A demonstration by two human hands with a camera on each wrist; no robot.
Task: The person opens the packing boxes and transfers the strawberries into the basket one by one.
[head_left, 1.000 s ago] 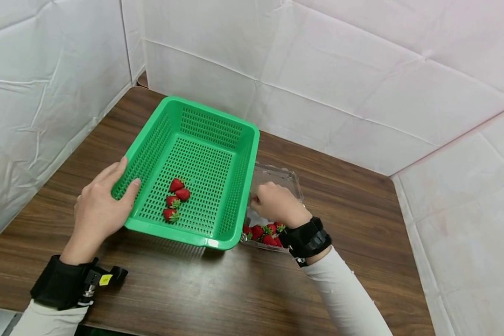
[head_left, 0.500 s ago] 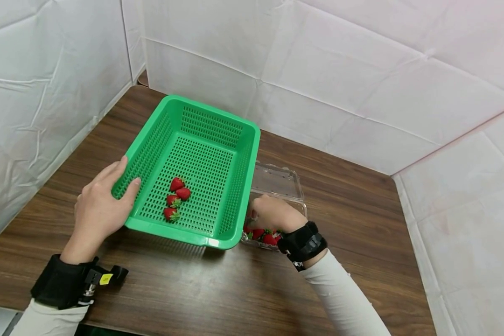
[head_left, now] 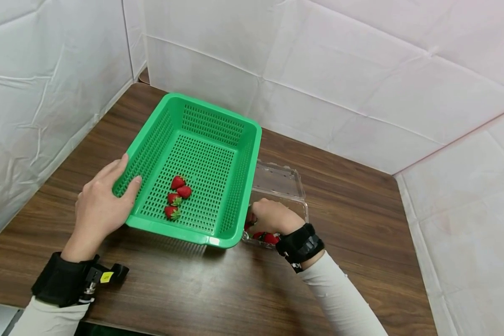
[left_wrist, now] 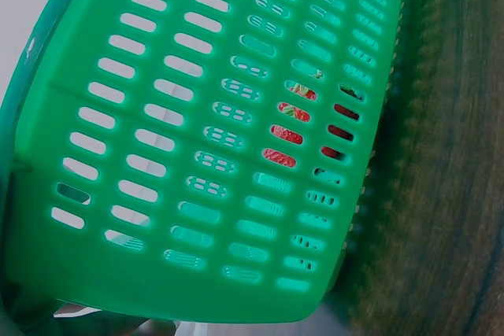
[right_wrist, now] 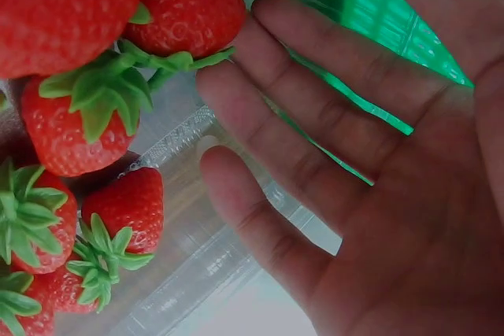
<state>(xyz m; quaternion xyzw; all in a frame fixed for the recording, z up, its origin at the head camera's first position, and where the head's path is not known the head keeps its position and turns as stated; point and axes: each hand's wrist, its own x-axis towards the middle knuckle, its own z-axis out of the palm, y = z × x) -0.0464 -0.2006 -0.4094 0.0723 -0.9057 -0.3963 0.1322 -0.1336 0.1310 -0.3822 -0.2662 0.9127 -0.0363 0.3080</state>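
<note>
A green perforated basket [head_left: 168, 232] stands on the table with several strawberries [head_left: 184, 192] on its floor. My left hand [head_left: 102, 203] grips the basket's left side, thumb over the rim. Through the slots in the left wrist view, red strawberries [left_wrist: 287, 134] show. To the right of the basket, my right hand [head_left: 275, 216] reaches down into a clear plastic clamshell box [head_left: 279, 181] with its lid folded back. In the right wrist view its fingers [right_wrist: 276, 135] are extended, and fingertips meet or nearly meet a strawberry [right_wrist: 185, 9]. The thumb tip is out of frame.
Several more strawberries [right_wrist: 118, 206] lie in the box. The brown wooden table [head_left: 353, 233] is bounded by white sheeting [head_left: 311, 93] at the back and sides. The basket's right wall stands close against the box.
My right hand has lowered from above the box down among its strawberries. The left hand stays on the basket, and the strawberries in the basket lie as before.
</note>
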